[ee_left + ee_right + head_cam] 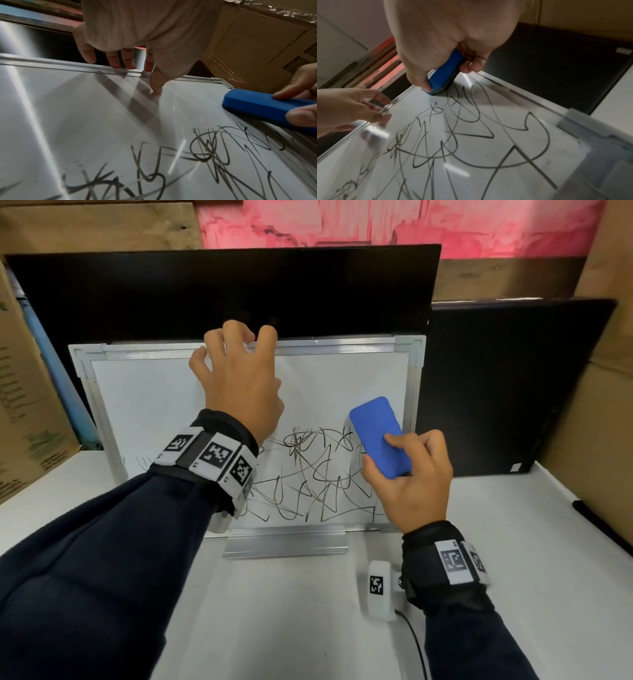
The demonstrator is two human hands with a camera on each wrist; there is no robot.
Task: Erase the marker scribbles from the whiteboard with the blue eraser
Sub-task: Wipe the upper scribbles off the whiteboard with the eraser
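Your left forearm hides the scribbles' [318, 474] left part. Your left hand [239, 381] hooks the whiteboard's [144, 392] top edge; your right hand [416, 477] grips the eraser [373, 426] against its right side. Dark panels [507, 385] behind.

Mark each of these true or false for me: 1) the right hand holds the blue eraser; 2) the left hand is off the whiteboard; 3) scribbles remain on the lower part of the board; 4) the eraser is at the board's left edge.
1) True: the right hand grips the blue eraser.
2) False: the left hand holds the top frame of the whiteboard, fingers curled over it.
3) True: the marker scribbles still cover the lower part.
4) False: the eraser is against the board near its right edge.
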